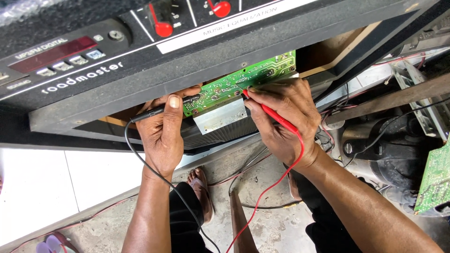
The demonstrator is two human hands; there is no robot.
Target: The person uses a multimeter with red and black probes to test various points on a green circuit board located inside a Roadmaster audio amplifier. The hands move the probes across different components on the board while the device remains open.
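At frame centre, my right hand (286, 117) pinches the slim red plastic probe (272, 114), tip up-left on the green circuit board (239, 82); my left hand (161, 129) grips the black probe (159, 109) pointing right toward it.

A single view, from a camera worn on the person's head, looks steeply down and slightly forward. It sits close above the green circuit board (239, 83), which lies near the frame's centre. Above the board the black amplifier cabinet (140, 89) fills the top; below it the concrete floor (272, 229) shows.
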